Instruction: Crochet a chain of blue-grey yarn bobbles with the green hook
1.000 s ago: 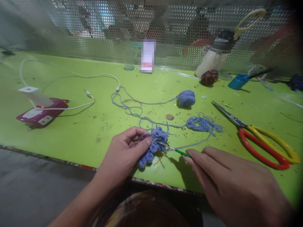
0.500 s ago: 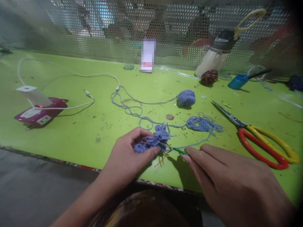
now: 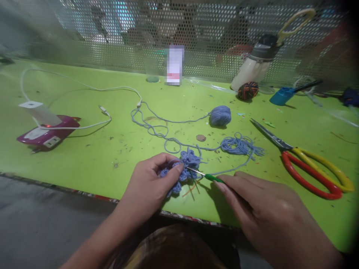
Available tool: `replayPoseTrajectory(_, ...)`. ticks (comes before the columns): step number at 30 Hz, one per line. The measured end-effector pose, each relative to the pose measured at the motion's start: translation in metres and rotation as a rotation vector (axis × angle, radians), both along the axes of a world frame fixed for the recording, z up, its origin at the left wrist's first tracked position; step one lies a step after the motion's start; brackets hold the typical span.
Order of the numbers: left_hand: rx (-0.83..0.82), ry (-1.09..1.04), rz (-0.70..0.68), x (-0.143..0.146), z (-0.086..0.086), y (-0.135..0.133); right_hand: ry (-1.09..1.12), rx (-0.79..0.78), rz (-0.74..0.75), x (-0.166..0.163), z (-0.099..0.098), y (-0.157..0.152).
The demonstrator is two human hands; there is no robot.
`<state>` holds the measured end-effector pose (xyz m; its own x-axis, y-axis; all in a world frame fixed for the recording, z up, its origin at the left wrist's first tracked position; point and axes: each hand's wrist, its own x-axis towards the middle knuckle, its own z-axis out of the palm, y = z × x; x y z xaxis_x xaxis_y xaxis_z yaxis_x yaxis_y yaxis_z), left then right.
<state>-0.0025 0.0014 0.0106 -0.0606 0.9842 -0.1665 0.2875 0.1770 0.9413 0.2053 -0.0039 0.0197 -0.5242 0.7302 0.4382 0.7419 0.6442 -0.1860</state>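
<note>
My left hand (image 3: 150, 183) pinches a small blue crocheted piece (image 3: 183, 168) just above the near edge of the green table (image 3: 92, 157). My right hand (image 3: 266, 213) grips a crochet hook with a green handle (image 3: 209, 176), and its metal tip is stuck into the blue piece. A blue strand runs from the piece in loops across the table to a blue yarn ball (image 3: 220, 115). A loose bundle of blue yarn (image 3: 239, 145) lies just beyond my right hand.
Red and yellow scissors (image 3: 305, 164) lie at the right. A magenta power strip (image 3: 46, 132) with a white charger and cable sits at the left. At the back stand a perforated metal screen (image 3: 112, 41), a bottle (image 3: 256, 63), a multicolour yarn ball (image 3: 248, 90) and a blue cup (image 3: 282, 96).
My left hand has turned the crocheted piece between its fingers, and the hook has shifted slightly left and up with my right hand. Nothing else has moved.
</note>
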Motion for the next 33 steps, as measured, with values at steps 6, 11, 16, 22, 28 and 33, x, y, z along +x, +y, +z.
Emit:
replayPoseTrajectory(6,-0.013,-0.017,-0.001,-0.001,0.003,-0.001,0.054,-0.042,-0.019,0.002,-0.003,0.000)
replayPoseTrajectory(11,-0.081,-0.090,-0.016,-0.003,0.005,-0.002,0.139,-0.129,-0.044,-0.001,-0.005,-0.002)
replayPoseTrajectory(16,-0.169,-0.250,-0.023,-0.006,0.006,-0.001,0.212,-0.190,-0.030,-0.005,-0.005,0.000)
replayPoseTrajectory(22,-0.186,-0.375,-0.012,-0.008,0.004,-0.001,0.272,-0.260,-0.044,-0.008,-0.005,0.002)
replayPoseTrajectory(28,-0.160,-0.454,0.000,-0.008,-0.001,-0.001,0.294,-0.271,-0.032,-0.012,-0.006,0.003)
replayPoseTrajectory(33,-0.169,-0.482,0.000,-0.008,-0.001,-0.001,0.297,-0.345,0.005,-0.009,-0.005,0.006)
